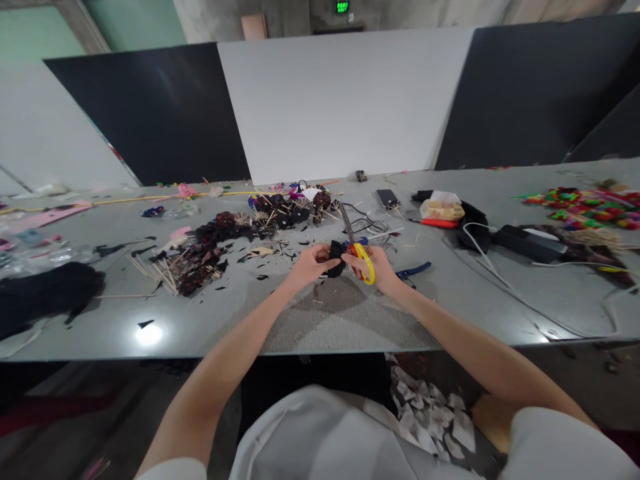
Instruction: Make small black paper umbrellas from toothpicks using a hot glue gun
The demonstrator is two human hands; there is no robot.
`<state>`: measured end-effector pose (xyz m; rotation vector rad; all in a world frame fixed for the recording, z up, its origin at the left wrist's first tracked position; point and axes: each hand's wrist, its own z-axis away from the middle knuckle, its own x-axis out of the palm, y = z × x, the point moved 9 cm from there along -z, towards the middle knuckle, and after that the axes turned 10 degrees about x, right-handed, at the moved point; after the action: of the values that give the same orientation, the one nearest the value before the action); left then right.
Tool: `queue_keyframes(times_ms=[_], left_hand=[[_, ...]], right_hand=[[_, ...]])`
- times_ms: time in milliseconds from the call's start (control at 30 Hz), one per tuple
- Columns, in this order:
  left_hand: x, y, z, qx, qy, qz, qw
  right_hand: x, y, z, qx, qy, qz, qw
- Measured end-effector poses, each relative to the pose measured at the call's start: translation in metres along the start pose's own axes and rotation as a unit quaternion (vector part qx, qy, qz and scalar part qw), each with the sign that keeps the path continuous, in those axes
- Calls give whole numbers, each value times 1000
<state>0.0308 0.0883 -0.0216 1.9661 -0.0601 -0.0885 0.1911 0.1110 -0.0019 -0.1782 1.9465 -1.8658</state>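
Note:
A small piece of black cloth point(336, 259) is pinched in my left hand point(313, 265), above the grey table. My right hand point(375, 267) is closed on yellow-and-red scissors point(369, 267), whose blades point up and away from me. The fingertips of my right hand also reach the cloth's right edge. Just beyond my hands, dark wires point(360, 217) lie on the table. Blue-handled pliers point(415, 271) lie to the right of my right hand.
Black scraps and thin sticks point(170, 272) spread over the left of the table point(320, 333). Farther back lie a phone point(387, 199) and dark bundles point(285, 213). A white cable point(515, 288) loops at the right, near colourful pieces point(595, 207). Upright panels point(350, 107) stand behind.

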Motion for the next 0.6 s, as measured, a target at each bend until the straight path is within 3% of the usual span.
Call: queue_keyframes(times_ms=[200, 333, 600], left_hand=[[-4, -21, 2, -98, 48, 156, 982], [-4, -24, 7, -147, 64, 229, 960], [-3, -14, 6, -117, 32, 190, 974]], right_hand=[[-2, -1, -1, 1, 1, -14, 1000], [-4, 5, -4, 14, -3, -29, 999], [-7, 8, -6, 24, 9, -31, 999]])
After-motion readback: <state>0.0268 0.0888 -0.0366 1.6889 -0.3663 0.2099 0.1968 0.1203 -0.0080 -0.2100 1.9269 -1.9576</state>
